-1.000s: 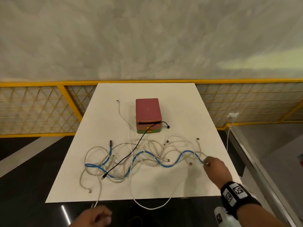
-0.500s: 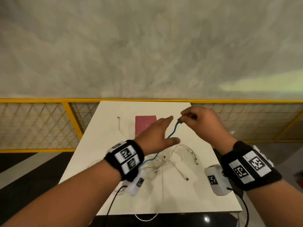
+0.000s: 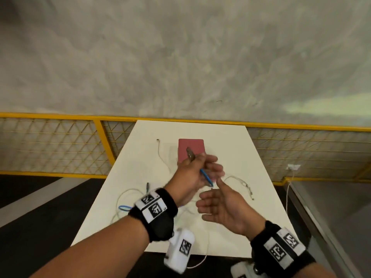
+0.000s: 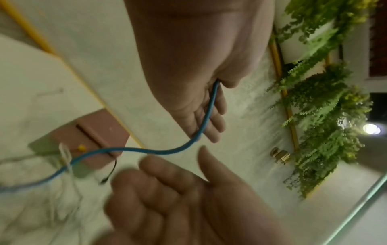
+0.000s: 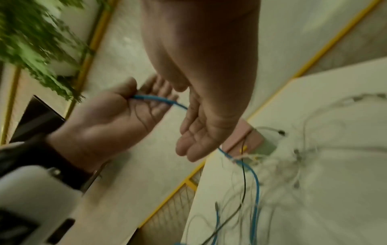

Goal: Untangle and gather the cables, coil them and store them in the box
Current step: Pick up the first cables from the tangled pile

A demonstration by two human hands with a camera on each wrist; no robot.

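Note:
My left hand (image 3: 197, 164) is raised over the white table (image 3: 251, 157) and pinches the blue cable (image 3: 205, 176) just below its grey plug (image 3: 189, 154). In the left wrist view the thumb presses the blue cable (image 4: 146, 150) against the fingers (image 4: 211, 126). My right hand (image 3: 208, 194) hovers just below with straight fingers (image 5: 188, 145), holding nothing. The blue cable (image 5: 256, 182) hangs down into a tangle of white cables (image 5: 314, 149) and a black cable (image 5: 244, 182). The pink-lidded box (image 3: 191, 149) stands closed behind my hands, partly hidden by them.
A yellow mesh railing (image 3: 60, 145) runs behind and beside the table. A white charger (image 3: 293, 167) is plugged in at the right with its lead hanging down. One white cable end (image 3: 159, 149) lies left of the box. Green ferns (image 4: 324, 99) cover a wall.
The right hand lifted the blue cable's end off the table and passed it over. Now the left hand pinches that end, and the right hand has let go and dropped lower.

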